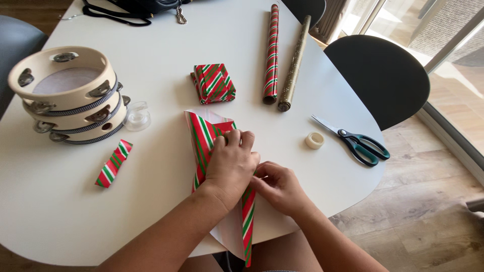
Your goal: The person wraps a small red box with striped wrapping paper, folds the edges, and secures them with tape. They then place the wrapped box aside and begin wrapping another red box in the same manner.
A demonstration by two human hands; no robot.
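Striped red-green-white wrapping paper (201, 136) lies at near edge of white table (166, 40), folded round something hidden. Left hand (231, 163) flat on top, fingers curled, pressing fold down. Right hand (279, 187) just beside it, fingertips pinched at paper edge (what they pinch, cannot tell). Around: wrapped box (214, 83) beyond, two paper rolls (282, 58), tape roll (314, 140), scissors (358, 142) right; tambourines (70, 93), paper scrap (113, 163) left.

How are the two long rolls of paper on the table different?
The striped roll has red, green and white stripes; the gold roll is plain dull gold. The striped roll looks thicker; the gold roll is thinner and slants more. Both lie side by side, rolled up, past the hands.
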